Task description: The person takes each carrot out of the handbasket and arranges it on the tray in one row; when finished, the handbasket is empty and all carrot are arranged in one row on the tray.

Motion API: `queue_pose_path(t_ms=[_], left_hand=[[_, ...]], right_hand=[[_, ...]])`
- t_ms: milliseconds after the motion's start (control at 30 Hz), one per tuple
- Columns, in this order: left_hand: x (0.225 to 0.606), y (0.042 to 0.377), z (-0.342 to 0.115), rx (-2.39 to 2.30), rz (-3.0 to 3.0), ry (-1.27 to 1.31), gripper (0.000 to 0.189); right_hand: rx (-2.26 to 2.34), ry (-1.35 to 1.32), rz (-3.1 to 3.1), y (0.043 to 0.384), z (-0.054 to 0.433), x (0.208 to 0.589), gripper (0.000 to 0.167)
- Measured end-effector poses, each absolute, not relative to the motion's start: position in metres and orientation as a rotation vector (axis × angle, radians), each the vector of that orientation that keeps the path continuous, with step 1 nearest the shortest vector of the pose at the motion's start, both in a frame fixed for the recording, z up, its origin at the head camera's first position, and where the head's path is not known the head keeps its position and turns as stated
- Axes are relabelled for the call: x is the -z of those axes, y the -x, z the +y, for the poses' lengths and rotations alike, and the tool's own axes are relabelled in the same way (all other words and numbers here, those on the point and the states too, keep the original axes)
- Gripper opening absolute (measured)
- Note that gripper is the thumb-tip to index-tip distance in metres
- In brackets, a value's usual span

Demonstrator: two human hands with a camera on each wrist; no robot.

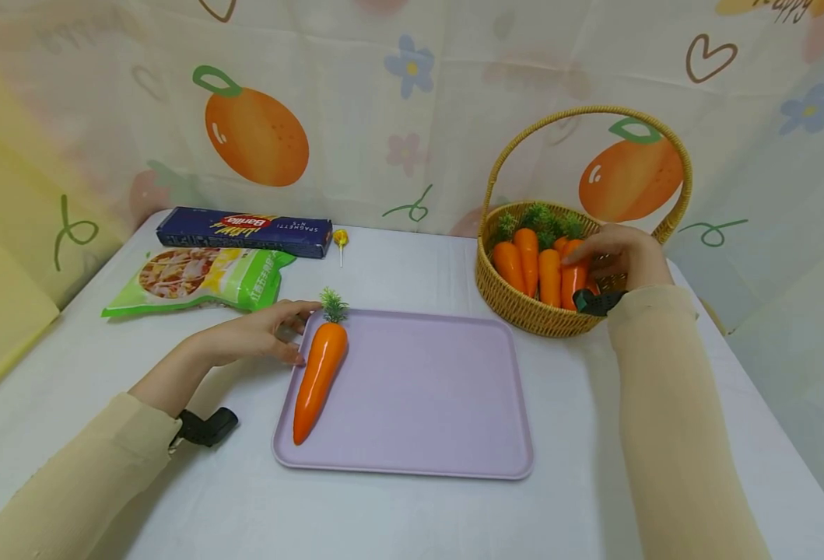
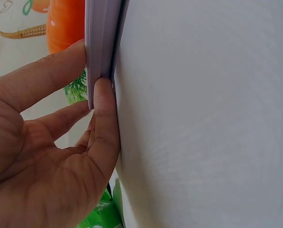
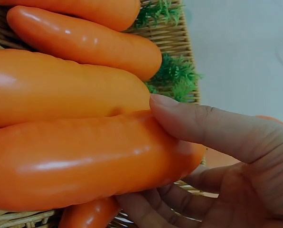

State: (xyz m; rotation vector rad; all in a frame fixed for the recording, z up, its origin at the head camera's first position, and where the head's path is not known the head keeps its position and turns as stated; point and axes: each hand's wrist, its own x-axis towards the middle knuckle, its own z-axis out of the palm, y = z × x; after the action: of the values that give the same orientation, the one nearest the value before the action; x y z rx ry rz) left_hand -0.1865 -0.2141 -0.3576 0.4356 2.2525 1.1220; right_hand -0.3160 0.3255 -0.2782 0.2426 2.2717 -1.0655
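A toy carrot (image 1: 322,373) with a green tuft lies along the left side of a lilac tray (image 1: 426,397). My left hand (image 1: 261,334) holds that tray at its upper left corner; in the left wrist view the thumb and fingertips are at the rim, one finger low beside its underside. Over at the right, my right hand (image 1: 622,247) reaches into a wicker basket (image 1: 531,315) of toy carrots. It grips the thick end of one orange carrot (image 3: 94,164), thumb on top and fingers curled beneath. Other carrots (image 3: 61,88) lie alongside, their green tufts toward the back.
A blue spaghetti box (image 1: 243,231) lies at the back left, with a green food bag (image 1: 201,278) in front of it. Beside the box is a yellow lollipop (image 1: 341,239). The basket's tall handle (image 1: 587,110) arches above it, near a patterned cloth backdrop (image 1: 355,140).
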Motion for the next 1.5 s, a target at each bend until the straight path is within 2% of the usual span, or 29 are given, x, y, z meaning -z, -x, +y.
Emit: queue_pose_path(t_ms=[133, 167, 300, 367, 1133, 1500], left_hand=[[0.358, 0.186, -0.214, -1.12, 2.256, -0.436, 0.087], [0.358, 0.186, -0.214, -1.119, 2.258, -0.436, 0.087], [0.357, 0.186, -0.214, -1.116, 2.261, -0.435, 0.087], [0.357, 0.187, -0.214, -1.119, 2.26, -0.435, 0.086], [0.359, 0.187, -0.214, -1.131, 2.251, -0.426, 0.087], [0.358, 0.186, -0.214, -1.124, 2.255, -0.424, 0.086]], right_hand=[[1.077, -0.228, 2.28, 0.317, 0.327, 0.28, 0.008], [1.08, -0.219, 2.284, 0.317, 0.328, 0.281, 0.015], [1.109, -0.182, 2.279, 0.318, 0.33, 0.284, 0.077], [1.121, -0.151, 2.259, 0.318, 0.331, 0.285, 0.097], [1.165, -0.111, 2.288, 0.32, 0.334, 0.294, 0.099], [1.214, -0.103, 2.271, 0.323, 0.337, 0.296, 0.094]])
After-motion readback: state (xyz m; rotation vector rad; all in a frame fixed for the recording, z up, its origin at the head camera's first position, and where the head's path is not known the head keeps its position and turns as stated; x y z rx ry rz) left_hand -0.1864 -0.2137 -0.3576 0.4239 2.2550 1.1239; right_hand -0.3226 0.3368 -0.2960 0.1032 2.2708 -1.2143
